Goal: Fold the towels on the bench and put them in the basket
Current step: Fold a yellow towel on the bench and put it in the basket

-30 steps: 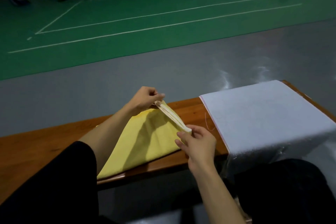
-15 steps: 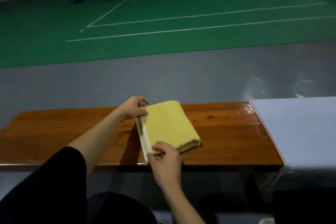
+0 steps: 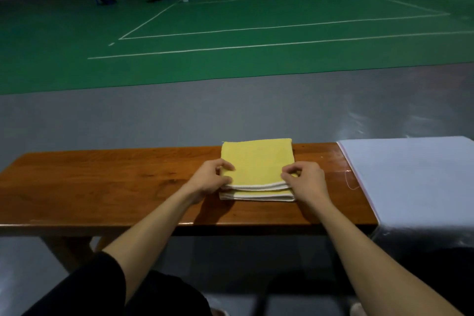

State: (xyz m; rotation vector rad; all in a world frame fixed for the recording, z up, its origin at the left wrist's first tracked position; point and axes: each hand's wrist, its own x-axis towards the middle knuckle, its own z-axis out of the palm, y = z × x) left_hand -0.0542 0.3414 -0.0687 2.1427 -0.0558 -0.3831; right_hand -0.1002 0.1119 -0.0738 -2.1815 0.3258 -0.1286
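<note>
- The towel [image 3: 256,161], yellow, is seen folded into a tidy rectangle. It is laid flat on the wooden counter [image 3: 102,182], squarely between the two grips.
- The left grip [image 3: 213,177] is clamped on the towel's near left corner. The thumb is laid on top and the fingers are tucked under the upper layer.
- The right grip [image 3: 305,178] is closed on the near right corner, where the upper layer is pinched by curled fingers.
- Between the grips, the upper layer is raised a touch along its near edge. A lower layer is shown flat on the wood beneath it.
- White bands are seen along the near edges of both layers, running from grip to grip.
- On the side away from the grips, the towel's far edge is lined up roughly with the counter's far edge.
- Outward of the right grip, a white cloth [image 3: 410,174] is draped over the counter's end, apart from the towel.
- A loose thread [image 3: 350,183] is curled at that cloth's edge, between it and the right grip.
- Behind the left grip, a black sleeve [image 3: 84,287] is worn on the arm.
- Beyond both grips, a grey floor [image 3: 154,120] is seen, then a green court [image 3: 230,20] marked with white lines.
</note>
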